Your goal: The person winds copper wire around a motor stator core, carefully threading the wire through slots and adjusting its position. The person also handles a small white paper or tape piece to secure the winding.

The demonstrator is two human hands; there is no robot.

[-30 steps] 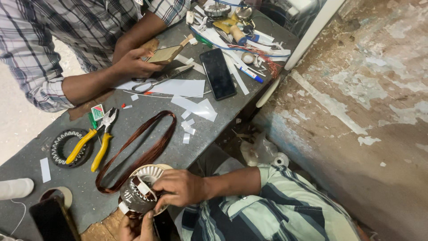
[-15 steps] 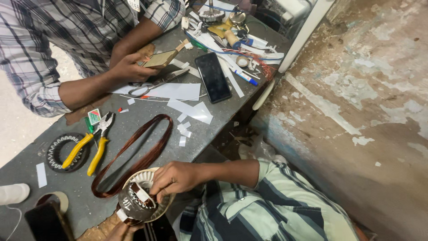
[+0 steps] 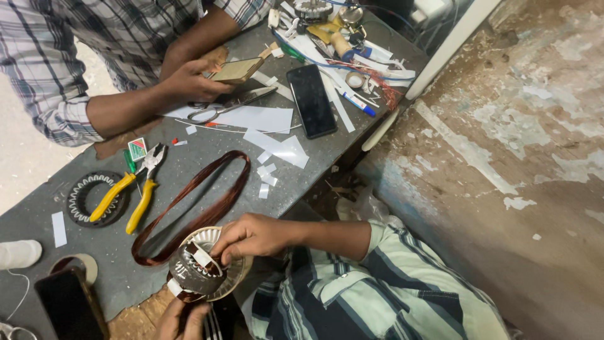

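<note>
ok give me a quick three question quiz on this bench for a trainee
1. True or false: the yellow-handled pliers are in someone's hand.
2. What do the left hand and right hand both hold: A the stator, B the scissors, C the black phone?
3. Fill in: the copper-coloured loop beside the stator is made of ____.
Key: 1 false; 2 A; 3 wire.
</note>
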